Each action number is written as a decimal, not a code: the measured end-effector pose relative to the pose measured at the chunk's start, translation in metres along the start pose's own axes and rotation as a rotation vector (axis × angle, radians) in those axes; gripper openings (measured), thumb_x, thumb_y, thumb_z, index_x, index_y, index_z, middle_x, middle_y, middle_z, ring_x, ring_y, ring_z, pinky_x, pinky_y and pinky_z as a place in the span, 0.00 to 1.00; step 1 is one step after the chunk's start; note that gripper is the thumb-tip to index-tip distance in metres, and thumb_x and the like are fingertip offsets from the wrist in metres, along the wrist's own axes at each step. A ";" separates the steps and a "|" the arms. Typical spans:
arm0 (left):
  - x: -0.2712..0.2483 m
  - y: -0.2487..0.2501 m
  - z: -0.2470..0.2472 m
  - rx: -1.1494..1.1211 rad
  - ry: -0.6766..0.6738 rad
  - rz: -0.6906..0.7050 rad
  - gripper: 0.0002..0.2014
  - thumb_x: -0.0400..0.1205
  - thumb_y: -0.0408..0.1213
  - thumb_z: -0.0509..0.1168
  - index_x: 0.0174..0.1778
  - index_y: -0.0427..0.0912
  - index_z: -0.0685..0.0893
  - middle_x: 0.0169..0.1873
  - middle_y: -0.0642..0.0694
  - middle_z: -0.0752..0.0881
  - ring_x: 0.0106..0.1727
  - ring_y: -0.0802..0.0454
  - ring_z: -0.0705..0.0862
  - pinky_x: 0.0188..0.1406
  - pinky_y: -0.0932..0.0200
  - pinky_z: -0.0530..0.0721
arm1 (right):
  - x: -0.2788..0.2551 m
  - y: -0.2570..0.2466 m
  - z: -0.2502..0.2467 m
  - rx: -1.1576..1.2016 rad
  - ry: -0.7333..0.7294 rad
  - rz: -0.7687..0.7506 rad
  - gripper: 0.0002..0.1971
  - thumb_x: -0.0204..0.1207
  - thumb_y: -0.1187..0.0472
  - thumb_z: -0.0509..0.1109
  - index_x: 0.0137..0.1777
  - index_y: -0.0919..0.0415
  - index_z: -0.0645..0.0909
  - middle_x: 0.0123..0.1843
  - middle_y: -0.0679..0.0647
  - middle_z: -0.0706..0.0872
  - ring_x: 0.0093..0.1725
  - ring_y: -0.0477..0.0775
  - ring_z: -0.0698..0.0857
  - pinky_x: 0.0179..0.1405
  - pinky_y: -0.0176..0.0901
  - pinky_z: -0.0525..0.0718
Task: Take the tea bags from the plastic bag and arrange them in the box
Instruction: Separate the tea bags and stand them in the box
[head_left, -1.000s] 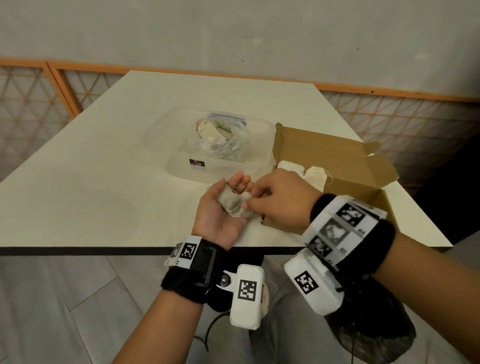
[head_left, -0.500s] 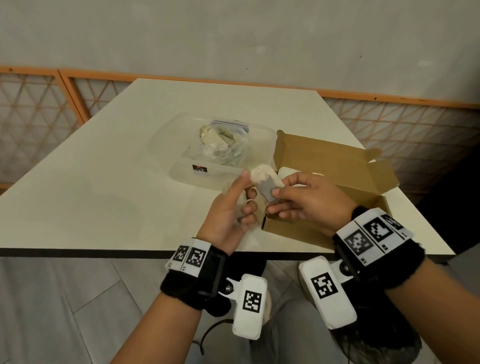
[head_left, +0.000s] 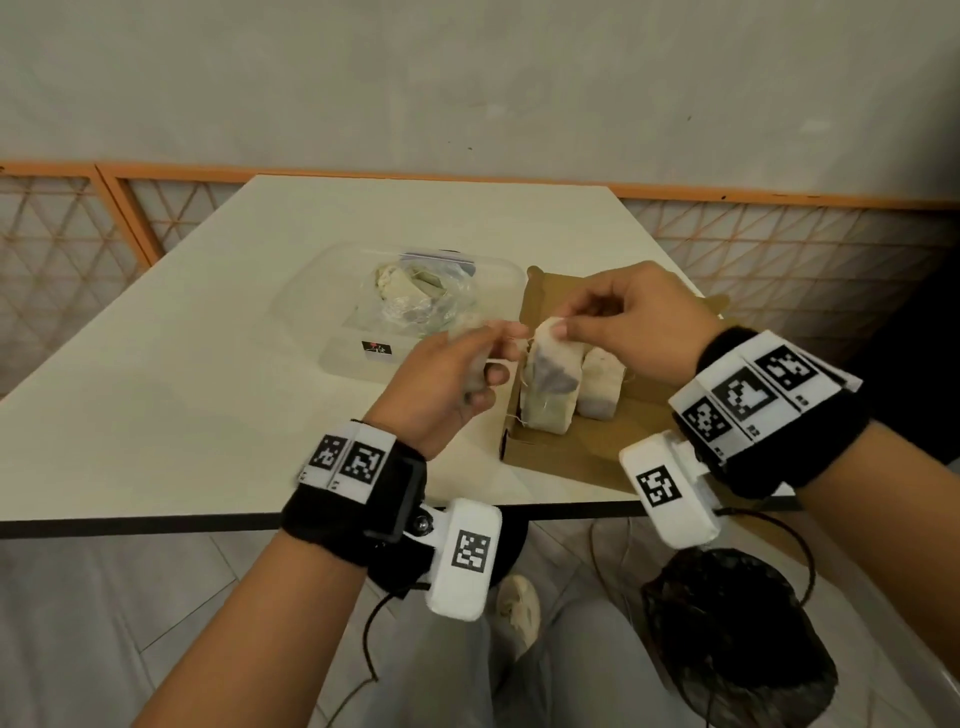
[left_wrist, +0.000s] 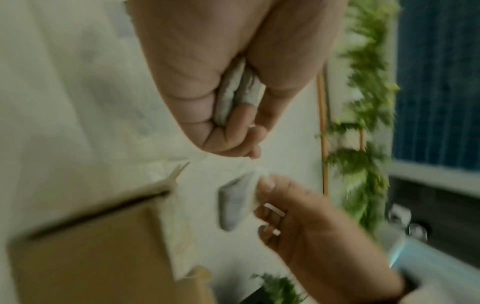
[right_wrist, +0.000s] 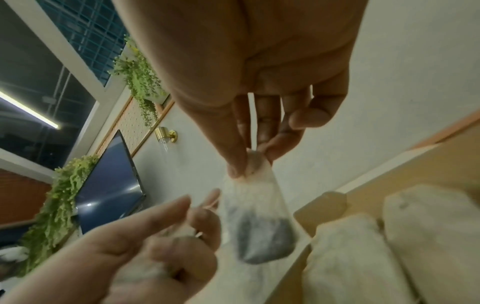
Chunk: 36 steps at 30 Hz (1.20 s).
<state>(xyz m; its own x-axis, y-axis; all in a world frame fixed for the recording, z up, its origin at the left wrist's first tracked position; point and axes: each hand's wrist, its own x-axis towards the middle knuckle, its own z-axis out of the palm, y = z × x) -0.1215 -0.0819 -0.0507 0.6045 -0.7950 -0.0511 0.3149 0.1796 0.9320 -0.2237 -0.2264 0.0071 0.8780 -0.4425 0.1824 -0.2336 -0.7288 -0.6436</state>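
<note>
The tea bag (head_left: 545, 374) hangs from its top corner, pinched between the thumb and the first fingers of the right hand (head_left: 636, 325); the other fingers are loosely spread. Below these fingertips is the near end of the box (head_left: 582, 447). Two tea bags (head_left: 602, 387) already stand upright there, side by side, just behind the hanging one. Whether the hanging bag already touches the box floor, I cannot tell.

To the left of the pinch, close but apart, the left hand (head_left: 447, 384) curls its fingers around more tea bags (left_wrist: 235, 90); its thumb and forefinger point toward the hanging bag. Beyond both hands, the plastic bag (head_left: 421, 296) lies in a clear container (head_left: 332, 312) and holds several bags.

So I judge the task is at an early stage: two bags are arranged, one is going in, and many remain.
</note>
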 end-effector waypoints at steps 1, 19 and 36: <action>0.000 0.003 -0.001 -0.156 -0.035 -0.036 0.13 0.86 0.38 0.55 0.50 0.37 0.85 0.34 0.49 0.83 0.30 0.58 0.77 0.20 0.70 0.69 | 0.001 0.003 -0.003 -0.032 0.029 0.009 0.07 0.71 0.59 0.75 0.35 0.47 0.82 0.36 0.46 0.84 0.39 0.44 0.80 0.41 0.32 0.76; 0.011 0.004 0.023 0.587 -0.365 0.295 0.17 0.83 0.51 0.53 0.67 0.64 0.76 0.64 0.61 0.78 0.83 0.47 0.58 0.81 0.38 0.57 | -0.007 -0.008 -0.018 0.717 -0.500 0.216 0.14 0.76 0.74 0.64 0.55 0.59 0.83 0.42 0.54 0.90 0.38 0.48 0.88 0.40 0.36 0.88; 0.007 -0.006 0.033 0.218 -0.246 -0.028 0.08 0.83 0.32 0.61 0.57 0.41 0.81 0.44 0.47 0.90 0.39 0.55 0.90 0.26 0.68 0.82 | -0.003 0.016 -0.016 0.575 -0.128 0.210 0.06 0.73 0.70 0.71 0.46 0.60 0.82 0.39 0.57 0.87 0.35 0.50 0.86 0.35 0.34 0.88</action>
<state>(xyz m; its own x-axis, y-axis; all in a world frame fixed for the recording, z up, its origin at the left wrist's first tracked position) -0.1431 -0.1078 -0.0445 0.3942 -0.9189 -0.0144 0.1494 0.0486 0.9876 -0.2363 -0.2453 0.0077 0.8894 -0.4534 -0.0588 -0.1754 -0.2195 -0.9597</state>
